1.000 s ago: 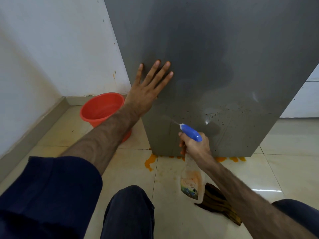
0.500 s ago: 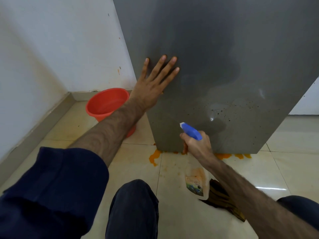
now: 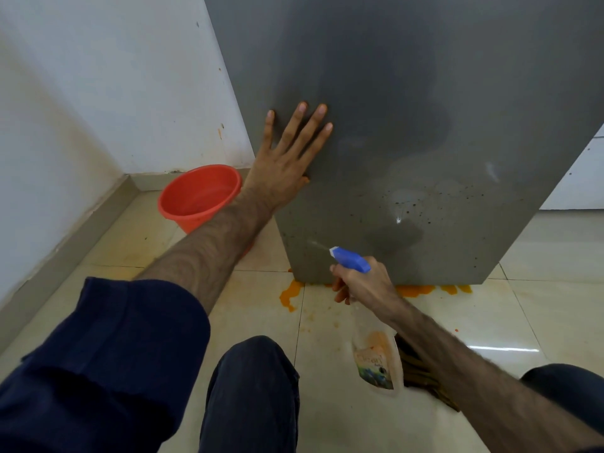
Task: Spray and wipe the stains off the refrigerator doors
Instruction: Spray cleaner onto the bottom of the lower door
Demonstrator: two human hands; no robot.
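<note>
Grey fridge door point(image 3: 408, 109) fills the upper right, its lower part speckled with dark spots and wet patches. Left hand point(image 3: 284, 158) lies flat on the door near its left edge, fingers straight and spread, palm pressing the panel. Right hand point(image 3: 362, 284) grips the neck of the spray bottle point(image 3: 376, 354), fingers curled round the trigger; blue nozzle point(image 3: 349, 259) points at the door's lower left, a faint mist streak just off its tip. Bottle body hangs below the hand, over the floor point(image 3: 327, 403). Orange spill point(image 3: 291, 294) pools on the tiles along the door's base. Red bucket point(image 3: 199, 194) stands left of the fridge by the wall. Dark cloth point(image 3: 421, 377), possibly a rag, lies behind the bottle.
</note>
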